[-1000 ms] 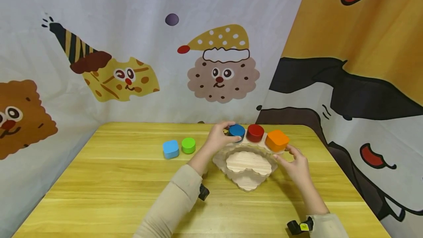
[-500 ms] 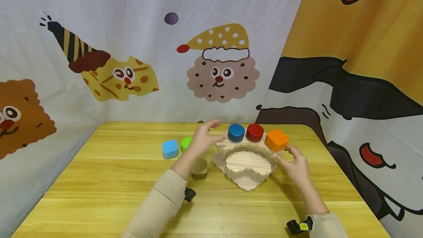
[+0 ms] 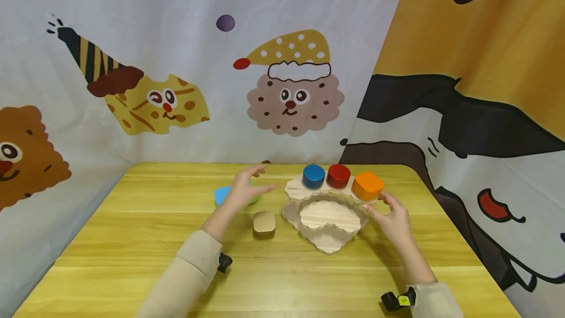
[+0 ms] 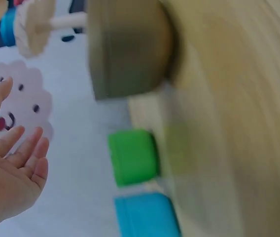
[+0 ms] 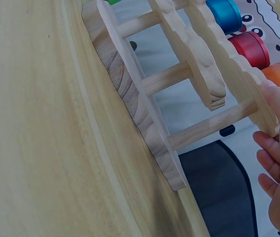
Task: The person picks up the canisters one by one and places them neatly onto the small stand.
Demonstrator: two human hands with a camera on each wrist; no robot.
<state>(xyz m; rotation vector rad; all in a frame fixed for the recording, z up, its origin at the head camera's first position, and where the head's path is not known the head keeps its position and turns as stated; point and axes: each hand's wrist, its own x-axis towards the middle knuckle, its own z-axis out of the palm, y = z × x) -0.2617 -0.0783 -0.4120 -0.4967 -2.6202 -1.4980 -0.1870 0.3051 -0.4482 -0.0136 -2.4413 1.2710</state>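
Observation:
My left hand (image 3: 243,193) is in the air at the table's left middle, fingers apart with nothing in them. In the head view it partly hides a light blue block (image 3: 220,195) and a green block (image 3: 254,200); the left wrist view shows the green block (image 4: 134,158) and blue block (image 4: 147,215) apart from the hand. My right hand (image 3: 394,219) pinches the right end of the top board of a tiered wooden stand (image 3: 300,189), thumb on the near side. On that board sit a dark blue cylinder (image 3: 314,176), a red cylinder (image 3: 338,175) and an orange block (image 3: 368,185).
A gold block (image 3: 264,225) stands on the wooden table (image 3: 282,283), left of the stand. The stand's lower tiers (image 3: 330,217) have scalloped edges and are joined by round pegs (image 5: 214,123). A patterned curtain (image 3: 190,38) hangs behind the table.
My left hand has let go of the dark blue cylinder and moved left and slightly down, over the light blue and green blocks. The gold block has come into sight. My right hand keeps its place.

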